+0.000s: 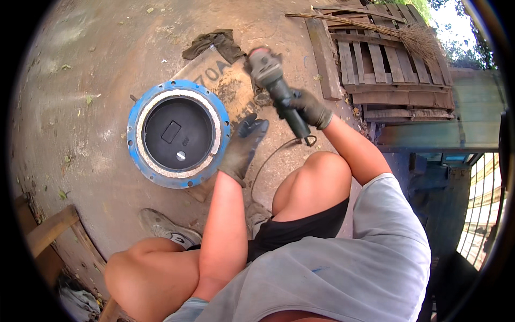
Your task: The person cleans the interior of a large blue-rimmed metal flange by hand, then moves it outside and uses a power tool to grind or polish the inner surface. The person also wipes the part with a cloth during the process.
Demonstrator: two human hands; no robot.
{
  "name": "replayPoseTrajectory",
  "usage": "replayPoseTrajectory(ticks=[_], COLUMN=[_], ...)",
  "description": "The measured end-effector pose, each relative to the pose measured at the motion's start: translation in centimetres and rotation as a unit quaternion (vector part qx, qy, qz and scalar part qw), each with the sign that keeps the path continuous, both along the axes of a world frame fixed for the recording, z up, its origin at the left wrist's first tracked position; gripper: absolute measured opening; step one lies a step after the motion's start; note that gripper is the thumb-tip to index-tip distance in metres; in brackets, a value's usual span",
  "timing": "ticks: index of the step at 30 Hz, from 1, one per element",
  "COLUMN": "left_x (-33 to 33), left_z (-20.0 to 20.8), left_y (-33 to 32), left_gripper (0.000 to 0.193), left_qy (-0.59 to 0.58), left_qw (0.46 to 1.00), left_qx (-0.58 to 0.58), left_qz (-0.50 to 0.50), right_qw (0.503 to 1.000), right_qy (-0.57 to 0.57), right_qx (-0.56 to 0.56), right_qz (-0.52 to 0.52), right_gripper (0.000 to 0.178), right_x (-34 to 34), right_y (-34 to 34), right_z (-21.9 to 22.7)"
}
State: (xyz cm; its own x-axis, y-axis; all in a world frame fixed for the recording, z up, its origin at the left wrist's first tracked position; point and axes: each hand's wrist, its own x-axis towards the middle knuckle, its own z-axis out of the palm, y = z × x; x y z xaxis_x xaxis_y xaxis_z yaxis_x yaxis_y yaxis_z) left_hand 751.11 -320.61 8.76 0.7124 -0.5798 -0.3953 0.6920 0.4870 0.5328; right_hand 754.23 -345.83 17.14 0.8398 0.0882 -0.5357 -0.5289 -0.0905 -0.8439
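My right hand (311, 109), in a dark work glove, is wrapped round the body of an angle grinder (279, 88). The grinder's head points up and away from me, and its cord trails down from the rear end. Just right of a round blue flanged fitting (133, 145) is my gloved left hand (242, 147), its fingers stretched out and holding nothing. Whether it touches the rim, I cannot tell. Bolt holes dot the blue flange, which surrounds a rough whitish ring (145, 114) and a dark recessed disc (161, 145).
Under the fitting lies a printed wooden board (196, 75), with a dark rag (214, 44) at its far end. Wooden pallets (391, 59) and a twig broom (413, 40) stand at the far right. The power cord (263, 166) runs close to my feet. A wooden frame (53, 228) is at left.
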Motion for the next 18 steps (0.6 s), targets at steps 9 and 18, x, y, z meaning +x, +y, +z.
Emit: replayPoseTrajectory(ticks=[9, 18], left_x=[-2.9, -5.7], left_z=[-2.7, -4.3], left_y=[-0.8, 4.8], left_gripper=[0.045, 0.058], left_qy=[0.044, -0.038], left_qw=[0.966, 0.978], left_qx=[-0.163, 0.004], left_qz=[0.193, 0.207], right_qw=[0.900, 0.897], right_qy=[-0.121, 0.007], right_qx=[-0.239, -0.436], right_qz=[0.344, -0.080], right_gripper=[0.070, 0.050], right_x=[-1.4, 5.8], right_y=[6.9, -10.1], right_z=[-1.8, -19.5])
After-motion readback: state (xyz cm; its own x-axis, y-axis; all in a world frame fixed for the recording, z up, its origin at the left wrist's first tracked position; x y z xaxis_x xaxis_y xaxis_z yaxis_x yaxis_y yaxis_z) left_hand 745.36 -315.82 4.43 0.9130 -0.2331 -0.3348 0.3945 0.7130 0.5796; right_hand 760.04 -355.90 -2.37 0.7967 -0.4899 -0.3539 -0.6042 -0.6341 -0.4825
